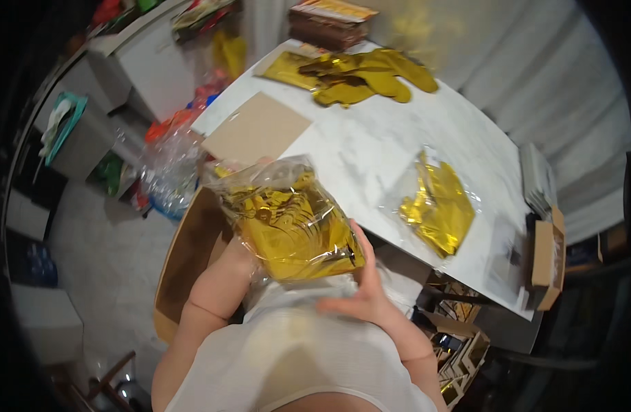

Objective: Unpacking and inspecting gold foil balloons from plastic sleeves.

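A clear plastic bag (298, 226) with folded gold foil inside is held up in front of me, over the table's near edge. My left hand (242, 255) supports it from behind and below at its left side; the bag hides most of the fingers. At the bag's lower right corner is my right hand (365, 292), its fingers stretched along the edge and its thumb spread away. On the table, a second clear bag with a gold foil piece (440, 209) lies to the right. Unbagged gold foil balloons (377, 72) lie flat at the far side.
The white marbled table (356, 147) carries a brown cardboard sheet (257, 127) and a stack of brown packets (331, 24). A cardboard box (548, 261) stands at its right end. Beside my left arm is an open carton (171, 275), with clear plastic bags (171, 168) beyond it.
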The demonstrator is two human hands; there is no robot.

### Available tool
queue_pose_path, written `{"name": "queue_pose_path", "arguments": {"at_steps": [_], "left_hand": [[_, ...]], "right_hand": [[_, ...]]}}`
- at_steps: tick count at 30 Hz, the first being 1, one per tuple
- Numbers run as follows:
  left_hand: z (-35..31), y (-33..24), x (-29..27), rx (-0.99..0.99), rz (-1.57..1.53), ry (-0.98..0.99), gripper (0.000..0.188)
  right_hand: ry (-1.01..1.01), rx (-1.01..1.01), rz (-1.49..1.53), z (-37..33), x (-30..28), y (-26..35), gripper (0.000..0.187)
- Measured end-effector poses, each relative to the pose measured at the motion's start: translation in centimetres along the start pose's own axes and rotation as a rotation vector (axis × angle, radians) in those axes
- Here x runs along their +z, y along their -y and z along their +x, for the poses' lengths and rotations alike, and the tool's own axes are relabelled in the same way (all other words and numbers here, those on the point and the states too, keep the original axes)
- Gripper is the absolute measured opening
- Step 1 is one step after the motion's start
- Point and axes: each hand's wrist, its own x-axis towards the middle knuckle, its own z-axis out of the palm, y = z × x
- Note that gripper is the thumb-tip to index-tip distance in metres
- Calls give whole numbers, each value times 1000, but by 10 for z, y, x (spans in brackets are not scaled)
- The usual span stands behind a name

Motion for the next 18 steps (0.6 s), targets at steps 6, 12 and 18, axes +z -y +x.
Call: {"name": "queue_pose_path", "arguments": {"at_steps": [6, 12, 18], "left_hand": [[22, -31, 93, -30, -813, 258, 61], [41, -2, 116, -612, -1193, 573, 65], [80, -21, 149, -689, -1156, 684, 89]], "right_hand": [[-370, -835, -555, 13, -85, 8, 29], [-306, -858, -1087, 0, -159, -2, 13], [-505, -698, -1062, -7, -189, -13, 28]]}}
